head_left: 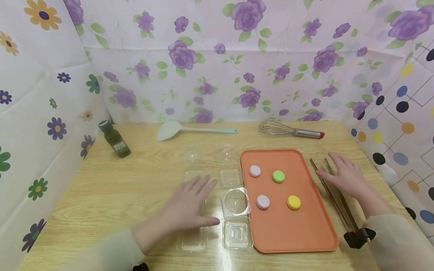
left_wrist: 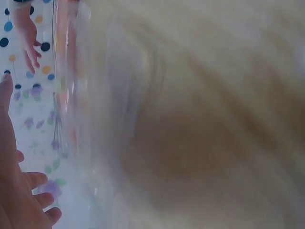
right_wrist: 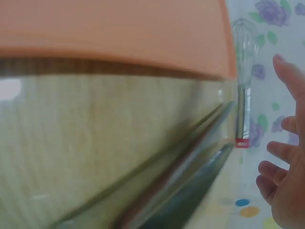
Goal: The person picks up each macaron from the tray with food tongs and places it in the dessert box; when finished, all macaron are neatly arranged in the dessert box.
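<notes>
My left hand (head_left: pixel 190 205) is spread, fingers apart, over clear plastic boxes (head_left: pixel 193 241); whether it touches them I cannot tell. More clear open boxes (head_left: pixel 237 233) stand between it and the orange tray (head_left: pixel 285 233). On the tray lie a green macaron (head_left: pixel 278 176), a yellow macaron (head_left: pixel 293 202) and two pale pink macarons (head_left: pixel 262 202). My right hand (head_left: pixel 349 178) is above the metal tongs (head_left: pixel 333 197) to the right of the tray, its fingers loosely spread and holding nothing. In the right wrist view the tongs (right_wrist: pixel 190 176) lie below that hand, apart from it.
Along the back of the wooden table lie a white spatula (head_left: pixel 169 130) with a mint handle and a whisk (head_left: pixel 291 130). A dark green bottle (head_left: pixel 115 139) is at the back left. Patterned cloth (head_left: pixel 210 75) encloses the back and sides.
</notes>
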{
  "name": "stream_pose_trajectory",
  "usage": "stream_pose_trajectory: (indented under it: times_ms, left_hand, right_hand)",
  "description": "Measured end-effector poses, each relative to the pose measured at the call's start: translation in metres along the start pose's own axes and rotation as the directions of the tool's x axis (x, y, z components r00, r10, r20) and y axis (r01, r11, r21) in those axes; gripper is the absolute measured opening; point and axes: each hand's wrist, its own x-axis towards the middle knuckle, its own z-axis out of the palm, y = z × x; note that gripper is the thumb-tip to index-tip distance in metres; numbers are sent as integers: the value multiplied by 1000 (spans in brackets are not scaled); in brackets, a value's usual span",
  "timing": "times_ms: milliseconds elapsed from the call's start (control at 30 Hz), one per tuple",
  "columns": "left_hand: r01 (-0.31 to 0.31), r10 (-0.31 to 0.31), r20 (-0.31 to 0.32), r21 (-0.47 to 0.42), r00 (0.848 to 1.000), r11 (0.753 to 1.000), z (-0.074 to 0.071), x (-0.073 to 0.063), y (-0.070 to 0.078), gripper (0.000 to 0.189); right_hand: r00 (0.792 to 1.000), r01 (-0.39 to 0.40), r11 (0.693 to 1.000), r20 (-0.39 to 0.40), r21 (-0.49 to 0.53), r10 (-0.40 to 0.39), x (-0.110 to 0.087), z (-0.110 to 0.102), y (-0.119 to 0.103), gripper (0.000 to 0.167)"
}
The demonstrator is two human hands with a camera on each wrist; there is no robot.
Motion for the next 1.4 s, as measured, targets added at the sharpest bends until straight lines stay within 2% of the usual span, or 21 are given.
stream_pose_trajectory:
  times_ms: [233,400,700,1033,1233,1400]
  left_hand:
    - [-62,64,49,-50,997,997,14,-4,23,105]
    - [-87,88,52,-27,995,996,21,-6,30,102]
    - [-131,131,22,-6,991,991,29,-8,35,100]
    - [-147,147,25,-5,989,989,29,-5,37,99]
    - [-160,160,7,1,987,987,30,-5,38,99]
    - [-160,160,22,5,987,987,30,-5,37,97]
  right_hand:
    - [998,-62,997,31,53,61,-3,16,19,95]
    - [998,-65,996,9,66,65,-5,25,29,95]
    - [996,-84,994,39,70,81,-5,35,40,99]
    - [999,-43,985,20,166,40,-1,37,44,84]
    - [998,-61,981,20,184,59,-4,30,38,80]
    - [1000,-17,989,6,148,16,-5,22,29,72]
